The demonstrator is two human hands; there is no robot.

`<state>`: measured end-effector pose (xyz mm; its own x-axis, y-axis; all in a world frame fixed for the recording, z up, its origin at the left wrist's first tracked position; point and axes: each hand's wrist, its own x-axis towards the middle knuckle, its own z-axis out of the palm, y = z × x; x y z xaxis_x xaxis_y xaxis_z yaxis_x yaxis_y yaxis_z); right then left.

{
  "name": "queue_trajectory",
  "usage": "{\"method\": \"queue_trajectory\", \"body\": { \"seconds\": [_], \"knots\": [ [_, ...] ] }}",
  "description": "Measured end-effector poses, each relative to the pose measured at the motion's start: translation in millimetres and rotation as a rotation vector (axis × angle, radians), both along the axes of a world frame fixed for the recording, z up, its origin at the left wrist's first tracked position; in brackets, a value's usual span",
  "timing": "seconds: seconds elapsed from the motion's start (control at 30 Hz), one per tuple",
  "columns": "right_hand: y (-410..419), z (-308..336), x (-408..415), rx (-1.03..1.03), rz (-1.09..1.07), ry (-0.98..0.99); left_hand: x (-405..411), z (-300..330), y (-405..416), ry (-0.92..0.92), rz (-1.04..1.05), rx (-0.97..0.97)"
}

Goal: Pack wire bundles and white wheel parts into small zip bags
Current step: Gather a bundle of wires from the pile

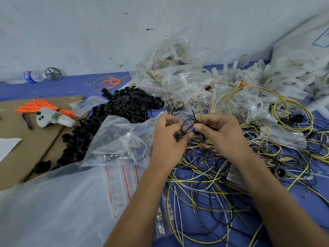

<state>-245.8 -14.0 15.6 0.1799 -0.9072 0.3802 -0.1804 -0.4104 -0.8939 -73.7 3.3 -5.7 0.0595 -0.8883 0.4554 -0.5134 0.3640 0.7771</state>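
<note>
Both my hands meet over a tangle of loose wires (201, 184) on the blue cloth. My left hand (167, 138) and my right hand (217, 132) each pinch a small coil of thin black wire (187, 126) between thumb and fingers. A yellow wire end sticks up by my right thumb. Empty small zip bags (122, 177) with red seal strips lie just left of my left wrist. Packed zip bags (178, 81) pile up behind my hands. White wheel parts (284, 75) heap at the far right.
A mound of black rings (124, 107) lies left of my hands, with a clear bag (122, 139) over part of it. On the cardboard (21, 157) at left rest an orange wire bundle (41, 106) and a white controller (53, 118). A water bottle (30, 77) lies by the wall.
</note>
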Motion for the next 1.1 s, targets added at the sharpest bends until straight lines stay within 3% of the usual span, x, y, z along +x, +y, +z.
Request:
{"method": "queue_trajectory", "body": {
  "seconds": [0.23,0.3,0.47,0.6,0.67,0.77,0.9,0.97,1.03,1.1],
  "knots": [
    [2.5,5.3,-1.2,-0.052,-0.123,-0.018,5.3,4.2,-0.4,-0.053,-0.015,-0.094],
    [2.8,5.9,-3.6,-0.029,-0.155,0.008,6.2,2.3,-0.9,0.037,-0.001,-0.042],
    [-2.4,-0.8,-10.3,0.037,-0.164,0.380,10.3,0.2,-3.1,0.271,0.145,0.024],
    [-5.3,-3.0,-10.6,0.052,-0.185,0.314,13.2,1.2,-7.0,0.463,0.173,0.062],
    [-5.8,-3.0,-10.6,0.055,-0.191,0.304,12.5,4.0,-6.6,0.614,0.165,0.081],
    [-3.6,-5.3,-8.2,-0.030,-0.204,0.314,12.5,11.7,-5.1,1.018,0.044,0.095],
    [-0.2,-2.1,1.6,-0.052,-0.134,0.084,20.4,26.1,-3.5,1.575,-0.215,0.164],
    [2.5,-2.3,7.6,-0.041,-0.060,0.032,22.0,27.6,-4.3,1.709,-0.306,0.176],
    [5.6,-3.3,14.4,0.025,0.060,-0.002,16.7,23.5,-4.4,1.644,-0.288,0.201],
    [7.9,-3.5,22.4,0.103,0.155,-0.099,6.9,16.3,-5.0,1.372,-0.147,0.248]
  ]
}}
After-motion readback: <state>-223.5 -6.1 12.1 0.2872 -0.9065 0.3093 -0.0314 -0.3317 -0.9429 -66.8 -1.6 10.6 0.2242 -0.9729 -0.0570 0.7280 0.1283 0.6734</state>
